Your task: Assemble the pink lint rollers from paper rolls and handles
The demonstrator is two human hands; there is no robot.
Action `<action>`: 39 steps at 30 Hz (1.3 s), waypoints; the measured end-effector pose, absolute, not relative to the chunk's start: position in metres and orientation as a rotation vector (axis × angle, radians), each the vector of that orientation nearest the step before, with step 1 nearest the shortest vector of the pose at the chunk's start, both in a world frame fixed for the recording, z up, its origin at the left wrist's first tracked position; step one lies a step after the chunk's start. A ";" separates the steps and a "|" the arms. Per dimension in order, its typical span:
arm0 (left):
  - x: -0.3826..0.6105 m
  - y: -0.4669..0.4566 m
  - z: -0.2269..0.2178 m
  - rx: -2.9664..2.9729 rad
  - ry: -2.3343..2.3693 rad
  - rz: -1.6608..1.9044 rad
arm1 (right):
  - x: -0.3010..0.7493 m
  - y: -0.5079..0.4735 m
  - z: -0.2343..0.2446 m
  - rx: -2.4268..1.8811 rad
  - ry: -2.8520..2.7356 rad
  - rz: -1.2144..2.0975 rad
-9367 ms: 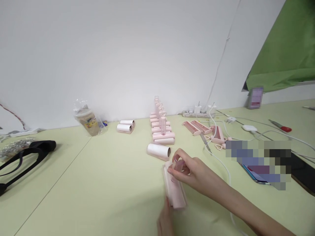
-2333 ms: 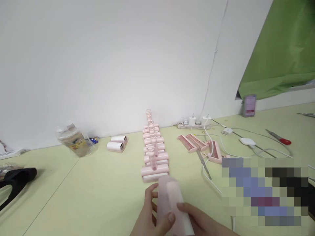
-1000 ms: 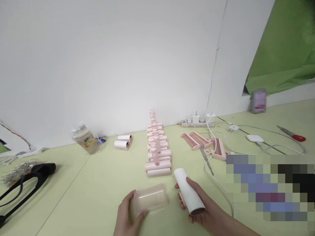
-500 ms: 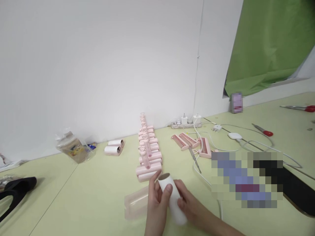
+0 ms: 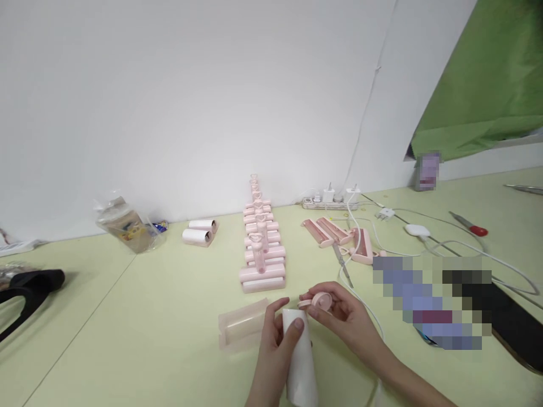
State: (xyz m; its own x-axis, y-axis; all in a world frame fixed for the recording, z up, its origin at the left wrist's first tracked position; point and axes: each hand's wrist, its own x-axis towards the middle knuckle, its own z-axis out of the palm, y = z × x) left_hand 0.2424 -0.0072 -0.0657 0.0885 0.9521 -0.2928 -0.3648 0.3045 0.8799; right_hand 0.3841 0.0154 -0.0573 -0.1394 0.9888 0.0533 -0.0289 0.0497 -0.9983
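Note:
My left hand is wrapped around a white lint roll, which stands nearly upright, its thumb pressed on the upper side. My right hand pinches a pink round end cap beside the roll's top; a second thin pink round part is partly covered by the fingers. Left of the roll lies a translucent pink cover. Beyond my hands runs a row of pink lint rollers with heart-shaped loops. To its right lie several pink roller housings.
Two white rolls in pink holders lie near the wall. A power strip trails white cables across the right side. A black phone-like slab, a red-tipped tool and a plastic bag are around; a black handle is at left.
My right hand has left the roll's side and moved up to its top, now showing a pink end cap in its fingers. The view has shifted, and the roll is more upright.

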 end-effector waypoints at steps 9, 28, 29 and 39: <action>0.244 -0.012 -0.060 0.740 0.944 1.121 | 0.384 0.009 -0.058 -0.896 -1.500 1.396; 0.231 -0.009 -0.031 0.293 0.772 1.253 | 0.389 0.009 -0.058 -1.044 -1.504 0.882; 0.229 -0.005 -0.029 0.203 0.778 1.262 | 0.390 0.008 -0.054 -1.035 -1.595 0.795; 0.230 0.016 -0.024 -0.274 0.428 1.125 | 0.345 -0.010 -0.029 -0.594 -2.102 0.022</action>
State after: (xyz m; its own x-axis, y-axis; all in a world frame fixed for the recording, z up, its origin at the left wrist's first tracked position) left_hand 0.2296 0.0163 -0.0242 0.3630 0.8087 -0.4628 -0.9119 0.4105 0.0019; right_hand 0.3451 -0.0095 -0.0288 -0.4594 0.4210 0.7821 0.4043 0.8831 -0.2379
